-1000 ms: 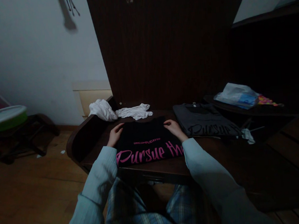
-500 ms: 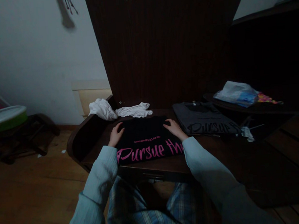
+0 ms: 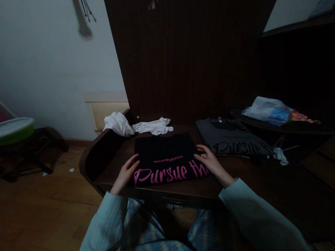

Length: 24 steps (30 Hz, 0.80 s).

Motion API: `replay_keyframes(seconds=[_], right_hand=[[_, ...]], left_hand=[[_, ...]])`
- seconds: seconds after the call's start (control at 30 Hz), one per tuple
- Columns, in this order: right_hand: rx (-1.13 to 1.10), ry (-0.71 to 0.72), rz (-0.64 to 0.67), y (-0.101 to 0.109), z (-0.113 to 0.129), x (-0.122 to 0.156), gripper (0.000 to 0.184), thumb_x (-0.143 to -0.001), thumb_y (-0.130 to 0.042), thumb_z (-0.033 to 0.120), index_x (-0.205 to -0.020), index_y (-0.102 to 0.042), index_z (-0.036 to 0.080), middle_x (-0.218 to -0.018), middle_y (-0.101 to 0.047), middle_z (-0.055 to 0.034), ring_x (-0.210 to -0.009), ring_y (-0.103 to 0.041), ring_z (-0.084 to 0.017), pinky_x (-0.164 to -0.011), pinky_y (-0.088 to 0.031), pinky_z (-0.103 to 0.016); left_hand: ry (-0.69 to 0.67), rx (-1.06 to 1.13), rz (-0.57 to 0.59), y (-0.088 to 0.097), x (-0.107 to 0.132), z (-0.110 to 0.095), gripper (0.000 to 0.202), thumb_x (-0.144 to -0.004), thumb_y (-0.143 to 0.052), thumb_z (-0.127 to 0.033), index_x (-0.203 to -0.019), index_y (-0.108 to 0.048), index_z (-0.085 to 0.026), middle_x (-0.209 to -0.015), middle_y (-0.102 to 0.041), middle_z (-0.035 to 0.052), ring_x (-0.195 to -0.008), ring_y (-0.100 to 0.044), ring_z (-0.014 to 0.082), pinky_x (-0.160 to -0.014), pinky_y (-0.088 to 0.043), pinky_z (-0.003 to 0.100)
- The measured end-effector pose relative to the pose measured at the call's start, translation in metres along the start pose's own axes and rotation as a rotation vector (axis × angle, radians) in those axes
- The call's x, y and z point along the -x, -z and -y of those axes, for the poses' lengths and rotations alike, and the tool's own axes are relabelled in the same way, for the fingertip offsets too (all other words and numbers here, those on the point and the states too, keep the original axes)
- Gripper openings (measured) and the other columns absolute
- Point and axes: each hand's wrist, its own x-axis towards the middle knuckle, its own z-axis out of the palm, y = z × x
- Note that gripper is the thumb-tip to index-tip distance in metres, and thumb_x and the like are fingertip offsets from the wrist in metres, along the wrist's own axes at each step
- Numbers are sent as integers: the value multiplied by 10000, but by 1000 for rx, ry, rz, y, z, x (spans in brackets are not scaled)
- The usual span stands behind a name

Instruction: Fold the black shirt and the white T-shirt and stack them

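Note:
A folded black T-shirt [image 3: 167, 151] with pink lettering lies flat on the dark wooden desk [image 3: 112, 168] in front of me. My left hand [image 3: 126, 173] is at the shirt's left edge, its fingers slightly curved and apart, the tips at the cloth. Along the right edge, my right hand [image 3: 211, 161] rests with spread fingers over the end of the lettering. Neither hand grips anything. To the right of it lies a folded dark grey T-shirt [image 3: 227, 133] with black lettering. White cloth [image 3: 152, 126] is laid out behind the black shirt.
A bunched white cloth [image 3: 118, 124] hangs over the desk's raised left side. On the right ledge sit a plastic bag [image 3: 268, 110] and a colourful item [image 3: 301, 116]. A green tub with a pale lid [image 3: 11, 134] stands on a low stool at left.
Both hands have come back toward me, from the shirt's far corners down along its sides. The black shirt lies in the same place; the view has shifted slightly.

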Motion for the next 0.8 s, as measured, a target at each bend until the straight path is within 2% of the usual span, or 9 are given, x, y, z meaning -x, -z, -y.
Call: replay_keyframes(seconds=[0.13,0.2,0.33,0.43,0.6,0.8], right_hand=[[54,109,-67,-1,5,5,408,-667,-584,377,-1043,-534,225,-1099,-538,-71,-763,-565,-164,-740,-479,-344],[98,117,-118,-1,5,8,401,-652,-594,392,-1010,-552,216,-1091,-532,-78,-755,-553,-167,-735,-475,-355],[-13,-66,-164,-1,1,13,507,-577,-638,449,-998,-517,193,-1014,-554,-81,-661,-570,-159,-667,-492,-360],[-128,-182,-121,0,0,15,538,-542,-662,468,-981,-501,201,-943,-590,-64,-710,-616,-193,-653,-509,-349],[-235,-253,46,3,5,18,536,-582,-659,453,-1038,-487,231,-797,-661,-25,-758,-652,-229,-673,-528,-356],[-216,-159,113,0,1,19,515,-622,-644,411,-1077,-477,238,-888,-677,-29,-825,-645,-226,-734,-519,-376]], left_hand=[[5,14,-31,-3,2,-3,589,-578,-662,-502,-1062,-615,-169,-1108,-626,94,-991,-583,258,-813,-479,338],[-8,32,-59,-6,5,-1,590,-576,-663,-493,-1060,-612,-160,-1102,-627,97,-977,-586,254,-808,-479,338],[22,63,-78,-14,13,5,610,-630,-620,-491,-1145,-545,-172,-1127,-608,93,-980,-586,239,-799,-482,326],[14,61,-86,-19,17,8,618,-667,-599,-461,-1207,-487,-182,-1176,-577,92,-1026,-565,241,-830,-469,329],[-39,-18,-121,-21,16,13,549,-716,-559,-405,-1217,-476,-193,-1247,-529,76,-1150,-480,236,-941,-397,333],[-99,-132,-154,-23,21,18,521,-732,-552,-388,-1219,-474,-219,-1266,-513,56,-1170,-460,223,-996,-338,341]])
